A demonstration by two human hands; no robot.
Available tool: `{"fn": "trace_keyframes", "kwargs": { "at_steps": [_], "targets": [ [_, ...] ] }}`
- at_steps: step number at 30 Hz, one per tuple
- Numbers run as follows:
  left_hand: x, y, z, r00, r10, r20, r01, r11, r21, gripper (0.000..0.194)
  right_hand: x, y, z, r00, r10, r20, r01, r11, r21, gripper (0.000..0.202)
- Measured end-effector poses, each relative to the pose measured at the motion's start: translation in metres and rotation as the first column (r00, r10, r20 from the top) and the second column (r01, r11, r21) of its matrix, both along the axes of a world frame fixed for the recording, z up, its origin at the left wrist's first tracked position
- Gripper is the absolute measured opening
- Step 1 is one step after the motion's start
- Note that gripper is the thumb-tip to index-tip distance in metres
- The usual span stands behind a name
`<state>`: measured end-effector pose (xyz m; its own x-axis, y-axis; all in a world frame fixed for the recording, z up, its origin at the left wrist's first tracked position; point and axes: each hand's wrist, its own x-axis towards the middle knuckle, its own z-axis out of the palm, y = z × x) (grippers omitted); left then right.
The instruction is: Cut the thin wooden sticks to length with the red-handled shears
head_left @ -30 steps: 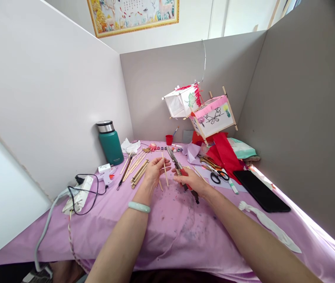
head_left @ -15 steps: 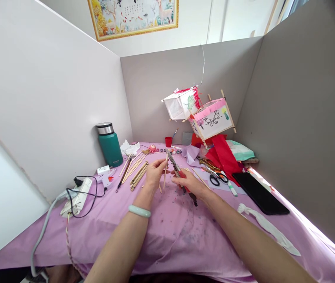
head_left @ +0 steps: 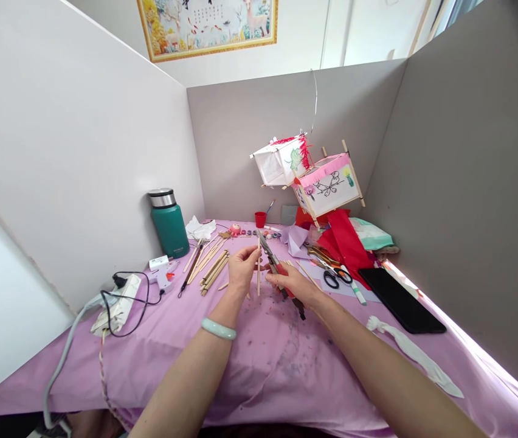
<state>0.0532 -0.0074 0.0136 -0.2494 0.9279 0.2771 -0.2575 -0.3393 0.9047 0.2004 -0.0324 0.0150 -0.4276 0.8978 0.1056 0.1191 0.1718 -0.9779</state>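
Note:
My left hand (head_left: pixel 244 267) pinches a thin pale wooden stick (head_left: pixel 258 283), which points roughly upright over the cloth. In my right hand (head_left: pixel 293 281) is a pair of shears (head_left: pixel 268 249) with red and dark handles, its grey blades pointing up and away. The blades are close beside the stick's upper part; whether they touch it I cannot tell. Left of my left hand lie a bundle of thicker bamboo sticks (head_left: pixel 214 272), several thin wooden strips (head_left: pixel 205 258) and a dark brush (head_left: pixel 190 267).
A green bottle (head_left: pixel 169 225), glue gun (head_left: pixel 163 278) and power strip (head_left: pixel 117 304) stand on the left. Scissors (head_left: pixel 337 277), red cloth (head_left: pixel 345 240) and a black tablet (head_left: pixel 400 300) lie right. Two paper lanterns (head_left: pixel 329 182) hang behind. Grey partitions (head_left: pixel 241 121) surround the purple-covered table (head_left: pixel 259 377).
My left hand has shifted slightly right, and the stick in it has swung from slanted to nearly upright. The shears in my right hand have barely moved.

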Motion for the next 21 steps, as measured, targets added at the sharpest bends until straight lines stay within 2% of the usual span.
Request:
{"fn": "trace_keyframes", "kwargs": {
  "at_steps": [7,14,21],
  "targets": [
    [0.0015,-0.0001,0.0009,1.000,0.006,0.016,-0.006,1.000,0.011,0.034,0.0010,-0.0015,0.0024,0.999,0.016,-0.036,-0.017,0.999,-0.035,0.039],
    [0.0034,-0.0040,0.0067,0.999,0.046,0.004,-0.046,0.999,0.000,0.027,0.0015,-0.0018,0.0041,0.998,0.038,-0.047,-0.041,0.997,-0.065,0.039],
    [0.0042,-0.0007,0.0047,0.997,0.082,-0.001,-0.082,0.997,-0.001,0.023,0.0009,-0.0011,0.0032,0.997,0.043,-0.057,-0.047,0.997,-0.065,0.038]
  ]
}}
